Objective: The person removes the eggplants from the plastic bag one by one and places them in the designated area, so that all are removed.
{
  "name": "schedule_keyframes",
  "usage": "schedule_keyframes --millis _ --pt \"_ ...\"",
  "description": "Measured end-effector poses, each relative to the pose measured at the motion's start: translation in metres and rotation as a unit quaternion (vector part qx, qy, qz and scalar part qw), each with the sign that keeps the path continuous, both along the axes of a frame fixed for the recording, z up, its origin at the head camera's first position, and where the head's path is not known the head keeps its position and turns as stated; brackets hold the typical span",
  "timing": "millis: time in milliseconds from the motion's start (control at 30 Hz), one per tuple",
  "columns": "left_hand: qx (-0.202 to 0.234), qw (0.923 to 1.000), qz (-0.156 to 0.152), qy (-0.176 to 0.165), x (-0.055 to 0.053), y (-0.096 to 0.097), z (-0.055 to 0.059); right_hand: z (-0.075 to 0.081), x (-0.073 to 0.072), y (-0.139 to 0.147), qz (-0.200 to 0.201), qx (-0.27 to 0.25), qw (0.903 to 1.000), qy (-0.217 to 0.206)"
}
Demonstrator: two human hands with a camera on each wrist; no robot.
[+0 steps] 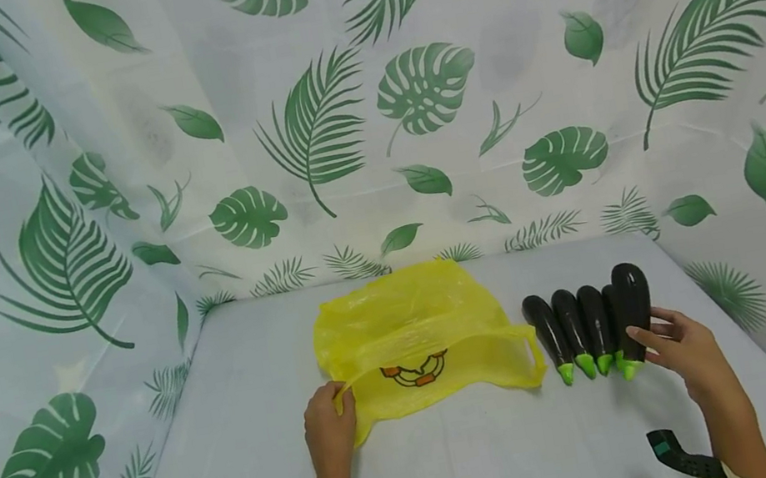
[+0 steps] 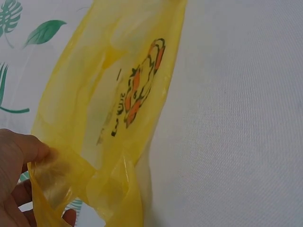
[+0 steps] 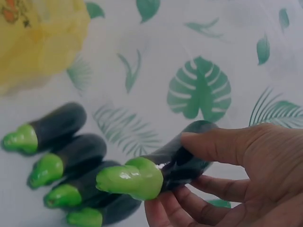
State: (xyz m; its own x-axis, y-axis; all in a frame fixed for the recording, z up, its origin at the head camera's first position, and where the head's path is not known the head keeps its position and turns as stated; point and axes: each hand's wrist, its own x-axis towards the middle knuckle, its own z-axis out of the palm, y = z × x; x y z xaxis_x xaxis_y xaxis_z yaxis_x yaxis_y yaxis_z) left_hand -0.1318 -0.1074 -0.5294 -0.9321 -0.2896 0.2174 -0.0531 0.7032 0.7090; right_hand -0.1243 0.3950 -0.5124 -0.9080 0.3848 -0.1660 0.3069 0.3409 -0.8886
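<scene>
My left hand (image 1: 330, 427) pinches the near left edge of a yellow plastic bag (image 1: 403, 312), which lies on the table with its mouth toward me. In the left wrist view the thumb of the left hand (image 2: 13, 163) presses on the bag (image 2: 66, 104), with fingertips behind the film. My right hand (image 1: 691, 352) grips a dark eggplant (image 1: 631, 290) with a bright green stem end. In the right wrist view this eggplant (image 3: 177, 163) is raised above the others, held between thumb and fingers. Several more eggplants (image 1: 568, 319) lie side by side, right of the bag.
A white-covered table (image 1: 250, 354) carries everything. Behind it and along both sides hang white sheets (image 1: 367, 233) printed with green leaves. Each wrist wears a black device (image 1: 682, 459).
</scene>
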Motion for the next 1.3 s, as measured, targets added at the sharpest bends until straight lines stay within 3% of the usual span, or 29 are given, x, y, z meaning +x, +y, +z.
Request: schedule_keyframes --millis 167,300,367,500,833,1300 --pt "0.003 1.0 0.0 0.0 0.002 0.0 0.0 -0.006 -0.003 0.018 -0.041 -0.009 0.9988 -0.025" --pt "0.0 1.0 0.001 0.003 0.002 0.001 0.001 -0.003 -0.004 0.021 -0.049 -0.005 0.9978 -0.045" --pt "-0.001 1.0 0.001 0.003 0.001 0.001 0.001 -0.01 -0.008 0.027 -0.057 -0.01 0.9966 -0.058" --pt "-0.003 1.0 0.001 0.002 0.001 -0.001 0.001 -0.047 -0.022 0.053 -0.076 -0.015 0.9948 -0.067" --pt "0.0 1.0 0.0 0.002 0.002 -0.001 -0.002 -0.005 -0.013 0.02 -0.078 0.062 0.9869 -0.127" --pt "0.001 1.0 0.0 -0.001 0.003 -0.001 -0.002 -0.013 -0.019 0.015 -0.07 0.083 0.9852 -0.133"
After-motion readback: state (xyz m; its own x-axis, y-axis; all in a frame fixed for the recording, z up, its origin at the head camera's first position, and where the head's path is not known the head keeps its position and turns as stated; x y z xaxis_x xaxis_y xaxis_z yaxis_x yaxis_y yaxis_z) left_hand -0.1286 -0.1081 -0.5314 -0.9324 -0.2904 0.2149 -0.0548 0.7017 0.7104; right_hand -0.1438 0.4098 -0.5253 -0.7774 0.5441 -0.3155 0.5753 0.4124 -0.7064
